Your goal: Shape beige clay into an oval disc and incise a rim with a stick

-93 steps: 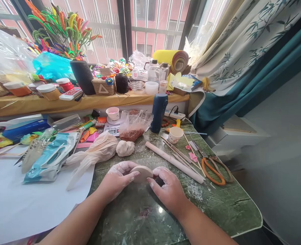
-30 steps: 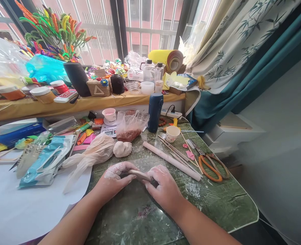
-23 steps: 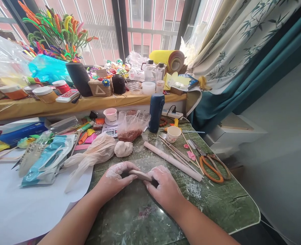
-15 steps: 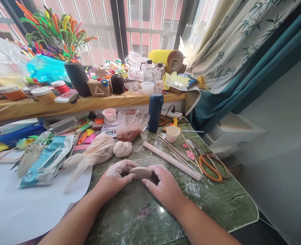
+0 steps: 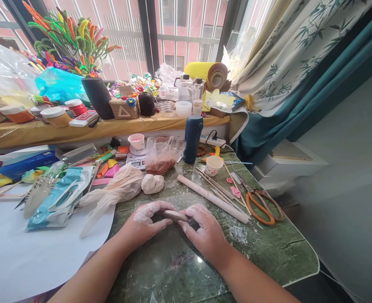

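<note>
While pale daylight comes through the barred window along the top of the frame, a leaf-patterned curtain hangs at the upper right. Below it, a green marbled table fills the centre and lower right, dusted with white powder. A big sheet of white paper covers the lower left, and a clear sheet lies at bottom centre, under the hands.

Just above the middle, a limp, cloudy plastic bag trails onto the paper; right of centre, a pale pink rod slants down beside some thin sticks. Scissors with orange handles rest farther right.

The left hand and the right hand — both floury — meet at the centre, thumbs below and fingers above, each pinching one end of the same piece. Behind them stands a dark blue bottle, near a bag of reddish-brown stuff. A whitish lump touches the cloudy bag, and a paper cup sits upper right of the rod.

Smallest of all is the gripped piece — a flat, greyish disc, tilted nearly edge-on between the fingertips.
</note>
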`<state>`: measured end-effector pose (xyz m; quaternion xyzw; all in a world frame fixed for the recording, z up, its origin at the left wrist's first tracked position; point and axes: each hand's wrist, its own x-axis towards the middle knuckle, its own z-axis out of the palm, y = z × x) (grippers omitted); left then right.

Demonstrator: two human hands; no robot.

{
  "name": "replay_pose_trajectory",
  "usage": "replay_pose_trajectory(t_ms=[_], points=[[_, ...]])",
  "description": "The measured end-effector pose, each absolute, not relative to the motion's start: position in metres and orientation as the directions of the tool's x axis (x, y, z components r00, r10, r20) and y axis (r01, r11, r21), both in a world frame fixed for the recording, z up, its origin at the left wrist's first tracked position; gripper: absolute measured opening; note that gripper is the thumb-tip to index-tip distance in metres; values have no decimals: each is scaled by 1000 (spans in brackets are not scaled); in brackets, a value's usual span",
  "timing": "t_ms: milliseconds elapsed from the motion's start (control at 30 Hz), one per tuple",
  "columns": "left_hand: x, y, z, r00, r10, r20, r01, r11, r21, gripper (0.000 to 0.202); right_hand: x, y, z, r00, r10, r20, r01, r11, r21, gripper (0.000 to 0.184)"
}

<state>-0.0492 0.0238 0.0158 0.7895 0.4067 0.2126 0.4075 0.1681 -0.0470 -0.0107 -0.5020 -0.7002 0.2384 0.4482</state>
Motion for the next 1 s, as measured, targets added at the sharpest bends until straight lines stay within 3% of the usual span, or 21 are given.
replay_pose_trajectory(t_ms=[133, 267, 700, 1000], points=[[-47, 24, 17, 563, 826, -23, 491, -312, 814, 17, 167, -46, -12, -97, 951, 293, 512, 300, -805, 14], [-45, 23, 21, 554, 832, -29, 499, -303, 812, 15, 167, -46, -10, -97, 940, 327, 519, 328, -789, 6], [-44, 20, 16, 580, 815, -8, 502, -349, 791, 22, 164, -44, -15, -79, 972, 220, 670, 215, -711, 6], [-43, 18, 17, 588, 809, -5, 514, -369, 774, 22, 166, -44, -18, -76, 969, 234, 660, 225, -717, 3]])
